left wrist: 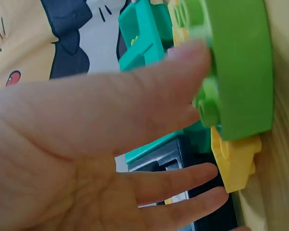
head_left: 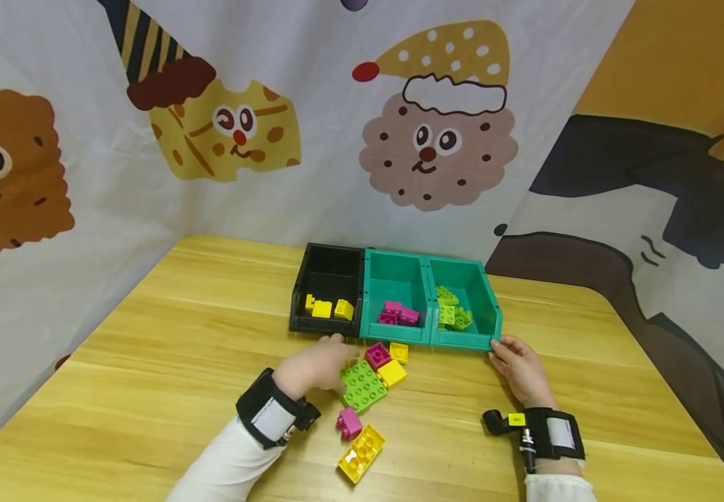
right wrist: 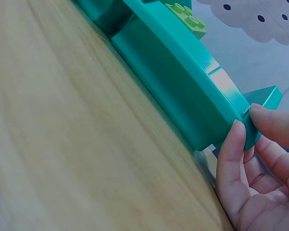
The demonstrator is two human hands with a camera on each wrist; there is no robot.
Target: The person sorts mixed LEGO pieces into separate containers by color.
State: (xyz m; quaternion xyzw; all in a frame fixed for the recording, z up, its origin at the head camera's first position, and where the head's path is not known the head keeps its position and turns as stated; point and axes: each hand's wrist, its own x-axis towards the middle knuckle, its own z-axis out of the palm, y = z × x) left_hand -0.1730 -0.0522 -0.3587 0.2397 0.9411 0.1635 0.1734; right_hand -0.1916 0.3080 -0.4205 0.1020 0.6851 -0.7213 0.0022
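1. Green plate (head_left: 363, 385): lying flat on the worktop (head_left: 167, 348), under the fingertips of the left hand (head_left: 314, 367); fingers straight and spread, gripping nothing.
2. Touching the plate's far edge: a magenta brick (head_left: 377, 354) and a yellow brick (head_left: 391, 373); just beyond, a smaller yellow brick (head_left: 399, 351).
3. Nearer the person: a magenta piece (head_left: 349, 422) and a long yellow brick (head_left: 361, 454).
4. Right hand (head_left: 521, 369): fingertips and thumb pinching the near right corner of the right teal bin (head_left: 486, 307), with green bricks (head_left: 452, 312) inside.
5. Beside it: a middle teal bin (head_left: 374, 293) holding magenta bricks (head_left: 399, 314), then a black bin (head_left: 302, 286) holding yellow bricks (head_left: 328, 307).
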